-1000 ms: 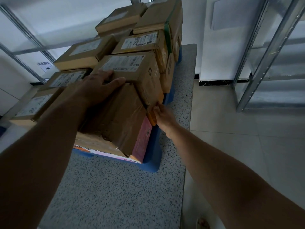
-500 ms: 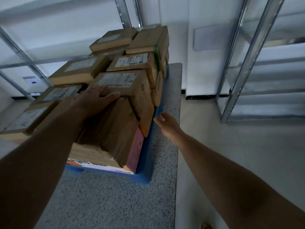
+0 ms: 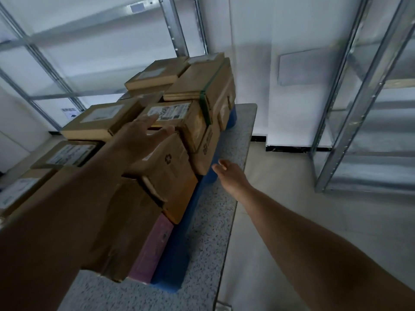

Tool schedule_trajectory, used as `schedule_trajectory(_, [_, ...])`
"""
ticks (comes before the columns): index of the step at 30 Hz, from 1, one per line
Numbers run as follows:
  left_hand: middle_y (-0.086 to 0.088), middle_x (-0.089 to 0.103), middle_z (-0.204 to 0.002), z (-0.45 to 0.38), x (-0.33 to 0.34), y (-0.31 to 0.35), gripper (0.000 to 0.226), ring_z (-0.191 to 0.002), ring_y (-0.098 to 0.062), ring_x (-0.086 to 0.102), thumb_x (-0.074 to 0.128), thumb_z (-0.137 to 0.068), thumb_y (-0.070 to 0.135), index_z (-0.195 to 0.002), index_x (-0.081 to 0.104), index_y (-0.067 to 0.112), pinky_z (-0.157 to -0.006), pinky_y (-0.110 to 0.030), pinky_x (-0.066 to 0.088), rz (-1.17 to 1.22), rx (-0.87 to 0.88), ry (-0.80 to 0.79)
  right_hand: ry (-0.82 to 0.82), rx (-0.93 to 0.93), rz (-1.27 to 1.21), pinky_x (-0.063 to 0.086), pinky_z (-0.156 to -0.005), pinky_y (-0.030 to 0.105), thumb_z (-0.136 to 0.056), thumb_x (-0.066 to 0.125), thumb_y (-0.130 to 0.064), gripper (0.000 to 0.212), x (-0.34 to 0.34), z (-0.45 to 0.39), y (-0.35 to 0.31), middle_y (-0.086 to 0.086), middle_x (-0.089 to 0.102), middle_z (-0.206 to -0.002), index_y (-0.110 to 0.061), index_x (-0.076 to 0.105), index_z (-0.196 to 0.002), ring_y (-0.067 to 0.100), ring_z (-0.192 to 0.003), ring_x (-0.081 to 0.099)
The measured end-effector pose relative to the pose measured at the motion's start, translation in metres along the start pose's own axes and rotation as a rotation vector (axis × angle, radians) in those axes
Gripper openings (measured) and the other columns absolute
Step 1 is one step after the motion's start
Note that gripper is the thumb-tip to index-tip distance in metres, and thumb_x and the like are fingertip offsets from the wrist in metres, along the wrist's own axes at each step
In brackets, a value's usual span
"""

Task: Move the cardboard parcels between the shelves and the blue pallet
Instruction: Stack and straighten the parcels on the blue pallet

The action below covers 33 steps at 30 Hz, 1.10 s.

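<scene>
The cardboard parcels (image 3: 157, 140) stand stacked in several layers on the blue pallet (image 3: 175, 250), which rests on a speckled grey table (image 3: 208, 239) running from lower centre to the middle of the frame. Most parcels lie flat with their printed labels upward, presumably so the labels can be read. The stack fills the pallet closely, with only its blue right-hand edge exposed.

The left hand (image 3: 143, 138) is at centre frame, over the upper layer of the stack. Its fingers are spread and straight and grip nothing. Whether the palm touches the box beneath cannot be determined. The fingertips lie beside the labelled parcel (image 3: 173, 113) in the middle of the stack, which is judged to be the likely next pick.

The right hand (image 3: 229, 173) is right of centre, near the pallet's blue edge and beside the lowest box on the right flank. Its fingers are loosely extended and it holds nothing. Contact with the box or pallet cannot be confirmed.

Metal shelves (image 3: 370, 108) stand at the right of the frame and further shelves (image 3: 56, 63) at upper left. Those visible carry no parcels.

Assessment: both hands are placed to take a box from its two sides, a sensible hold for a rigid carton. No parcel is lifted at this moment.
</scene>
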<state>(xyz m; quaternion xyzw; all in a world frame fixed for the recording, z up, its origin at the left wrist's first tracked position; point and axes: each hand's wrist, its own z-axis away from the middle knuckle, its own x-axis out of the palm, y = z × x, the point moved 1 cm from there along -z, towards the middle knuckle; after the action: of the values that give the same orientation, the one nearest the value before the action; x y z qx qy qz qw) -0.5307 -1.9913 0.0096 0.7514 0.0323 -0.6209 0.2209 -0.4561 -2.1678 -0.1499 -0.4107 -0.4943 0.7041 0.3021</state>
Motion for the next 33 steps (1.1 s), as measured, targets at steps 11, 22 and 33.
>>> schedule_trajectory(11, [-0.01, 0.031, -0.15, -0.054, 0.027, 0.017, 0.071, -0.136, -0.03, 0.029, 0.048, -0.087, 0.057, -0.146, 0.029, 0.022, -0.104, -0.045, 0.029, -0.008, -0.016, -0.071, -0.041, 0.008, -0.03, 0.032, -0.099, 0.027, -0.1, 0.042, -0.034, 0.048, -0.005, -0.037, 0.004, 0.009, 0.044, -0.145, -0.01, 0.04, -0.142, 0.025, -0.131, 0.042])
schedule_trajectory(22, [-0.007, 0.044, -0.142, -0.085, 0.028, -0.009, 0.079, -0.124, -0.029, 0.045, 0.051, -0.073, 0.073, -0.141, 0.037, 0.036, -0.097, -0.048, 0.042, -0.064, 0.012, -0.178, -0.059, 0.115, -0.231, 0.042, -0.098, 0.04, -0.103, 0.033, -0.026, 0.039, 0.037, -0.079, 0.002, 0.012, 0.049, -0.136, -0.016, 0.039, -0.14, 0.027, -0.119, 0.049])
schedule_trajectory(33, [-0.006, 0.038, -0.146, -0.083, 0.025, -0.032, 0.087, -0.128, -0.03, 0.039, 0.034, -0.063, 0.088, -0.138, 0.036, 0.044, -0.098, -0.056, 0.038, -0.119, 0.062, -0.187, -0.063, 0.127, -0.26, 0.044, -0.101, 0.045, -0.101, 0.04, -0.03, 0.044, 0.049, -0.072, 0.01, 0.007, 0.046, -0.14, -0.021, 0.033, -0.144, 0.024, -0.121, 0.049])
